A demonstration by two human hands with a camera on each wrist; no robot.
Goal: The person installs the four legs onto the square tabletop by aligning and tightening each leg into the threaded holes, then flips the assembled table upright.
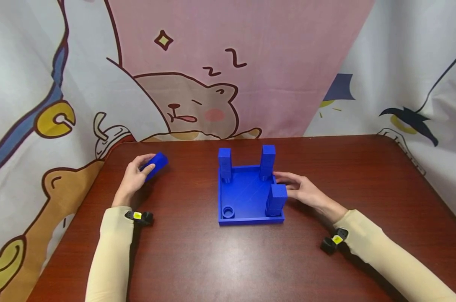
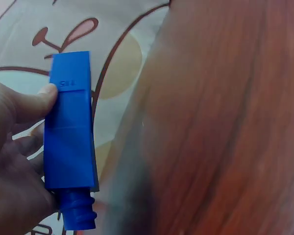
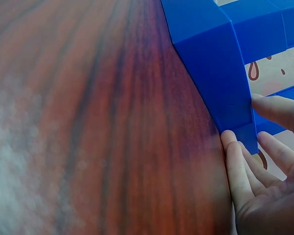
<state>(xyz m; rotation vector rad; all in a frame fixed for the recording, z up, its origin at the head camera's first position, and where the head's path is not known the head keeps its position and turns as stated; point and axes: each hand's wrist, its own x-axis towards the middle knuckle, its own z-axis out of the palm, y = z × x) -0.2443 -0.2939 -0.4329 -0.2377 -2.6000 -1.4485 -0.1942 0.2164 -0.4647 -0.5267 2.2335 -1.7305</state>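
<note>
A blue square leg (image 1: 159, 163) with a threaded end is pinched between the thumb and fingers of my left hand (image 1: 135, 178), on the left of the table. In the left wrist view the leg's threads (image 2: 78, 209) point down. At mid-table lies a blue tray-like tabletop (image 1: 246, 193), underside up. Blue legs stand at its back left (image 1: 225, 161), back right (image 1: 267, 158) and front right (image 1: 278, 198) corners. A bare round socket (image 1: 228, 212) shows at its front left corner. My right hand (image 1: 305, 193) rests its extended fingers along the tabletop's right side, beside the front right leg.
The brown wooden table (image 1: 198, 260) reaches back to a printed cartoon curtain (image 1: 281, 67). A black wrist camera (image 1: 141, 217) sits on the left sleeve, and another wrist camera (image 1: 332, 242) on the right one.
</note>
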